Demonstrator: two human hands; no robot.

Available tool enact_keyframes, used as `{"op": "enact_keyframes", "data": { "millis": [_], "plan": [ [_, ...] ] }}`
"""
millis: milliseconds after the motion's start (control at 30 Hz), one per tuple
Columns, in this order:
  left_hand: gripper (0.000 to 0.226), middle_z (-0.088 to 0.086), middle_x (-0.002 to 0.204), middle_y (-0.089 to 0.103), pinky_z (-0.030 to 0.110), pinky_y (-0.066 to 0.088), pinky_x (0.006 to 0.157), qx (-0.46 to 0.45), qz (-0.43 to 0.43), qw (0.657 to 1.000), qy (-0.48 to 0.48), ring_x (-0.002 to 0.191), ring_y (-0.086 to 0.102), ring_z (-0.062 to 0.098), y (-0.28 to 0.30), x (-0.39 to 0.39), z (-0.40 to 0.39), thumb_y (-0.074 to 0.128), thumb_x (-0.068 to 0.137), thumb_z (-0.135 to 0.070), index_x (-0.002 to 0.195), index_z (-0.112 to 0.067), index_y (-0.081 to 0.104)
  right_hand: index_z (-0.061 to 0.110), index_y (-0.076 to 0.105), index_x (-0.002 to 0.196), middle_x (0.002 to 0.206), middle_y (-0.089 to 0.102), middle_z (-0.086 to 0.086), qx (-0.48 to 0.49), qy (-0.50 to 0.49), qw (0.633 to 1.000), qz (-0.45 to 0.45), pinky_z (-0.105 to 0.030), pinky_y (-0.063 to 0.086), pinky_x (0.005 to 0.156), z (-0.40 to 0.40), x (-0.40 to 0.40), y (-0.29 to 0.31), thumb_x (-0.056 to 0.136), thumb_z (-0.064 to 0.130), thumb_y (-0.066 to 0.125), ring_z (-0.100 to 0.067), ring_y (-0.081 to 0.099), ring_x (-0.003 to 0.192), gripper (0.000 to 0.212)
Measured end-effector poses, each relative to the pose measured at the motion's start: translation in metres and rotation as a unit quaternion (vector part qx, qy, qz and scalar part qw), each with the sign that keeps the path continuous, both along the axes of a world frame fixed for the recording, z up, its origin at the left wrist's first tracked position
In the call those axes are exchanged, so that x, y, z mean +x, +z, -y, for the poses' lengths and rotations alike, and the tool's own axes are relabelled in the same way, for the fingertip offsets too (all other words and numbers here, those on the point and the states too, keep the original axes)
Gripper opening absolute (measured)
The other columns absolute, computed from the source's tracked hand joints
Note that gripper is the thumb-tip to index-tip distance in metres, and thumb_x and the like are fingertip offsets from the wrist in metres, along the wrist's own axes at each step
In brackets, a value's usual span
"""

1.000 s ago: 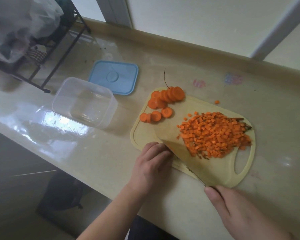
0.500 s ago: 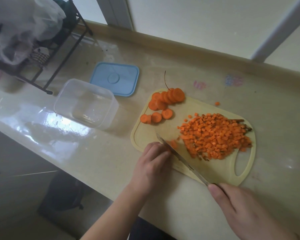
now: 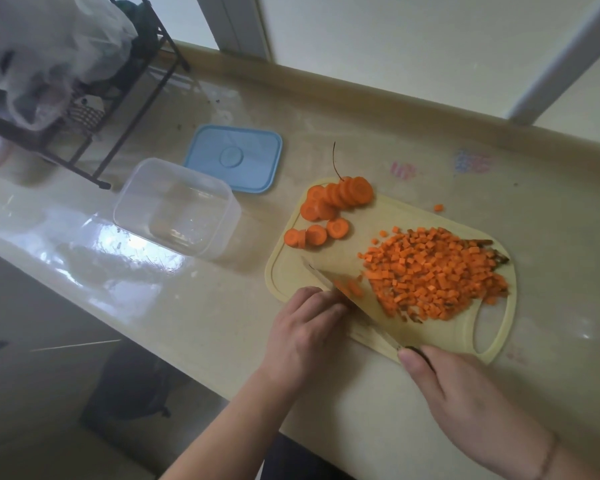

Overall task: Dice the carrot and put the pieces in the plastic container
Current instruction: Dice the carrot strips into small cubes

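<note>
Right hand [image 3: 465, 393] grips a knife [image 3: 347, 299]; left hand [image 3: 305, 327], fingers curled, pins orange carrot pieces [image 3: 349, 287] beside a diced heap [image 3: 437, 271].

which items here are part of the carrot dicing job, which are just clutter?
In the job:
knife
carrot slices
diced carrot
cutting board
plastic container

Lying about:
blue lid
wire rack
plastic bags

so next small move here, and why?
Probably press the knife down through the carrot piece that the left hand steadies, its fingers curled beside the blade. Uncut carrot slices wait on the cutting board; the plastic container looks empty.
</note>
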State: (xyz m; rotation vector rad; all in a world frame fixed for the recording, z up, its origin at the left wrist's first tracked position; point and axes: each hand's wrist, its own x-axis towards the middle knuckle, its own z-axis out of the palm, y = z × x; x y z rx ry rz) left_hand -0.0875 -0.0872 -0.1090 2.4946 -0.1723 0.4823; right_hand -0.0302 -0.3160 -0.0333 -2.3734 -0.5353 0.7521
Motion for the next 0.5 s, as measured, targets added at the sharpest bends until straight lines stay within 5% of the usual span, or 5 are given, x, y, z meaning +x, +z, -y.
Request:
{"op": "enact_keyframes", "data": {
  "millis": [233, 500],
  "plan": [
    [0.017, 0.009, 0.109, 0.071, 0.036, 0.055, 0.081, 0.003, -0.008, 1.000, 0.007, 0.096, 0.065, 0.029, 0.003, -0.004, 0.000, 0.062, 0.098, -0.008, 0.107, -0.002, 0.075, 0.010, 0.055, 0.067, 0.066, 0.061, -0.008, 0.021, -0.035, 0.998, -0.049, -0.029, 0.040, 0.058, 0.014, -0.008, 0.003, 0.078, 0.082, 0.017, -0.011, 0.057, 0.057, 0.082],
    [0.020, 0.008, 0.107, 0.073, 0.034, 0.055, 0.080, -0.001, -0.008, 1.000, 0.008, 0.097, 0.066, 0.027, 0.008, -0.004, 0.000, 0.057, 0.102, -0.010, 0.105, -0.003, 0.075, 0.013, 0.057, 0.070, 0.065, 0.063, 0.002, 0.003, -0.034, 0.999, -0.039, -0.029, 0.044, 0.059, 0.022, -0.013, 0.005, 0.073, 0.091, 0.010, -0.006, 0.058, 0.060, 0.091]
  ]
}}
